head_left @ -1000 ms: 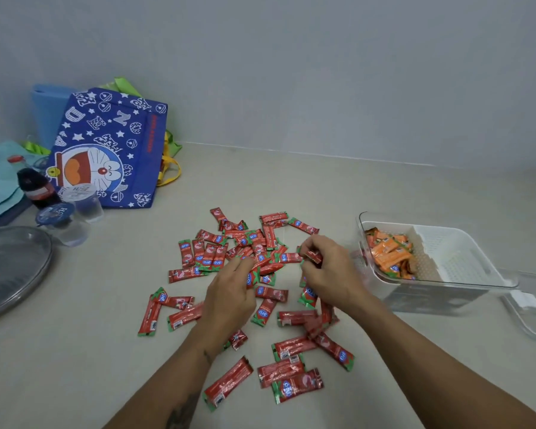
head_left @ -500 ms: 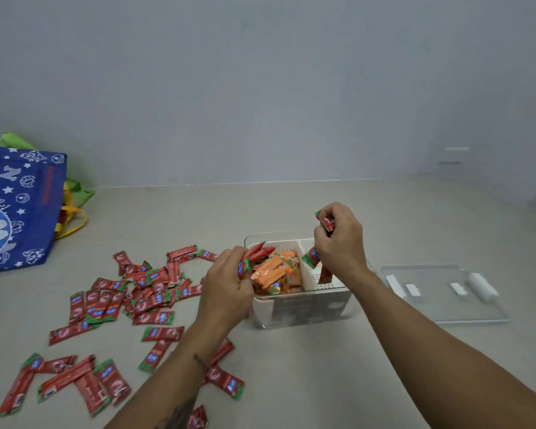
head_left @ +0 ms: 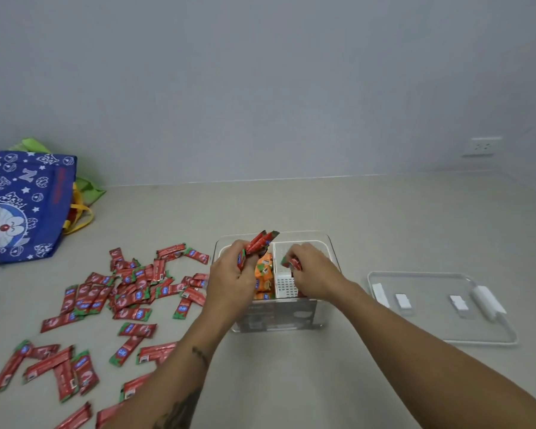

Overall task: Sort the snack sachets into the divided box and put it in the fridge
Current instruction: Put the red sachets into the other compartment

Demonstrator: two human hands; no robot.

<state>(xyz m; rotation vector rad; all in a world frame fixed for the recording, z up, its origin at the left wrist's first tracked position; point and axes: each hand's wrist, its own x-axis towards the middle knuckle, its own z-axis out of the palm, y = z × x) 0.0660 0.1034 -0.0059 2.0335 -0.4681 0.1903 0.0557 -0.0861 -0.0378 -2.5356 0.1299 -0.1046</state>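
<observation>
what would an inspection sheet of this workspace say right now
surface: pale countertop against a plain wall.
job's things: clear divided box with orange sachets in its left compartment and a white slotted insert on the right; many red sachets loose on the counter to the left; clear lid lying flat to the right of the box.
clutter: blue cartoon tote bag at far left, something green behind it.
grippers: left hand holds a bunch of red sachets above the box; right hand grips red sachets over the right compartment.
cables: nothing seen.
surroundings: wall socket at right.
</observation>
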